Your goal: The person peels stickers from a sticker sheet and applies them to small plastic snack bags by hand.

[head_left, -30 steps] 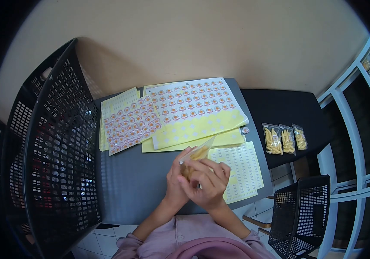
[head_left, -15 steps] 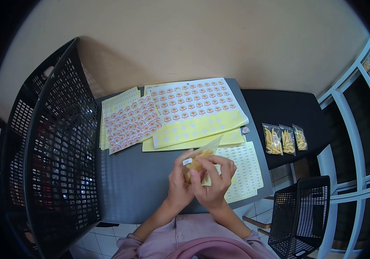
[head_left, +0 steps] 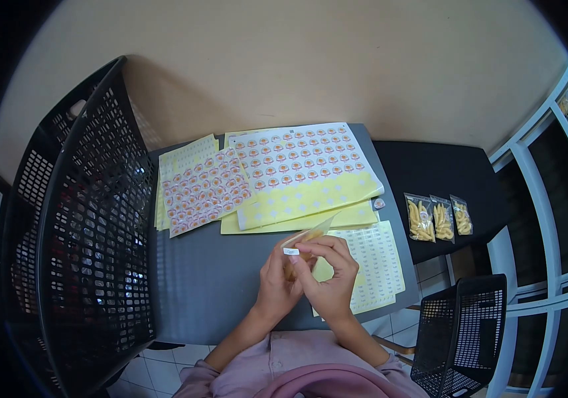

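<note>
A clear plastic bag (head_left: 314, 230) of pale yellow snack sticks is held up between both hands over the near part of the table. It is turned nearly edge-on, so most of its contents are hidden. My left hand (head_left: 276, 278) is closed around its left side. My right hand (head_left: 332, 275) pinches the bag from the right, thumb and index fingertip right at a small white label (head_left: 290, 251). Just right of my right hand lies a yellow-backed sheet of small printed labels (head_left: 375, 265). Beyond the hands are sheets of round stickers (head_left: 300, 159) and a smaller sticker sheet (head_left: 204, 192).
A tall black perforated basket (head_left: 91, 199) stands along the left of the grey table (head_left: 198, 278). Three filled snack bags (head_left: 421, 219) lie on a black surface (head_left: 430, 166) at right. Another black basket (head_left: 460, 331) stands low at right. A beige wall closes off the back.
The bag has turned more edge-on, hiding most of the snack sticks. My right thumb and index finger have come together at the white label.
</note>
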Motion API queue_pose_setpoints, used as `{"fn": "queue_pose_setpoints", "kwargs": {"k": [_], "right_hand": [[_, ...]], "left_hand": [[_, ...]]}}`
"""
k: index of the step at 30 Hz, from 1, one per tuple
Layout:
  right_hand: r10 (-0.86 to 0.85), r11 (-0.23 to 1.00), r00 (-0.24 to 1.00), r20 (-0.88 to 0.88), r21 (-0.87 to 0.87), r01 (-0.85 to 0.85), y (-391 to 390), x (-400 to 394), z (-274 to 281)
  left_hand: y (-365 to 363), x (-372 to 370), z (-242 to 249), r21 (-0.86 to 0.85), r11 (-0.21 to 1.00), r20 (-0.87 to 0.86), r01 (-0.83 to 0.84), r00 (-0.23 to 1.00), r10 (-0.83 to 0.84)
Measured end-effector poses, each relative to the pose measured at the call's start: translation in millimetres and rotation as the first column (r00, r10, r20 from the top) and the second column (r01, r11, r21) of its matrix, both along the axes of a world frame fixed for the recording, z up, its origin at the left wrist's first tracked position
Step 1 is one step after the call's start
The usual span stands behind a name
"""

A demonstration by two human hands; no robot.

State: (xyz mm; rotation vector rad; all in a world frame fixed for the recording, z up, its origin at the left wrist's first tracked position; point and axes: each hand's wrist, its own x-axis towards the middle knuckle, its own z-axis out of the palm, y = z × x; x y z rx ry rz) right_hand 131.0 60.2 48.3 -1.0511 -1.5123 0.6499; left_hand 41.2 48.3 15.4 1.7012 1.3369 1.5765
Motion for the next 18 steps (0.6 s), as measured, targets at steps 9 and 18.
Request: {"fn": "queue_pose_setpoints", "kwargs": {"k": [9,18], "right_hand": [[0.027,0.999,0.999,-0.029,-0.038,-0.028,10,1,3],[0.020,0.866,0.825,0.565,0.403,-0.297,37,37,16]], "left_hand": [[0,-4,-1,-0.079,0.996,0.022,0.034,0.999,-0.032],[-7,-24,3,-0.359,0.802,0.457,0.477,0.839,-0.295]]}}
